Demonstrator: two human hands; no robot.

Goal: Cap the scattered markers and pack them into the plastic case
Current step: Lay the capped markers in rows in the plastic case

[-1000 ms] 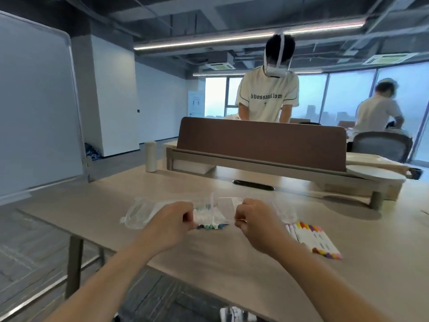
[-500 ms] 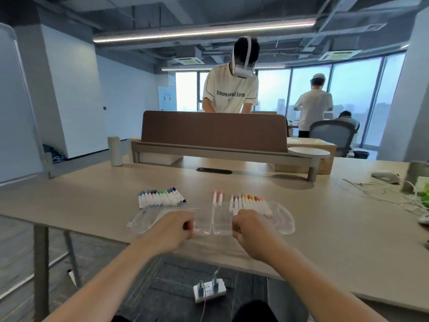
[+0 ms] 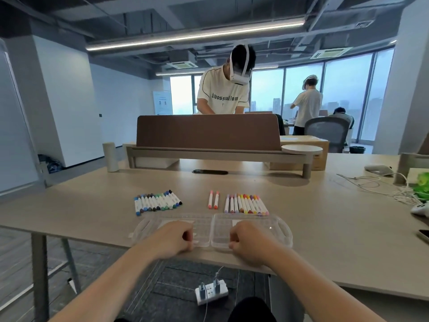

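A clear plastic case (image 3: 210, 223) lies opened flat at the table's near edge, both halves empty. My left hand (image 3: 173, 238) grips the near rim of its left half. On the right half's near rim sits my right hand (image 3: 249, 239), also closed. Behind the case lie three groups of capped markers: a row of blue, green and dark ones (image 3: 157, 202) at the left, two pink ones (image 3: 213, 199) in the middle, and a row of purple, yellow, orange and red ones (image 3: 246, 204) at the right.
A brown desk divider (image 3: 209, 132) on a low shelf crosses the back of the table (image 3: 92, 205). White cables (image 3: 380, 187) and a green object (image 3: 422, 184) lie at the right. A power strip (image 3: 211, 290) sits on the floor below. People stand beyond the divider.
The case went from raised and half folded over the markers to lying flat and open at the table edge. The view swung right and down, revealing all three marker groups.
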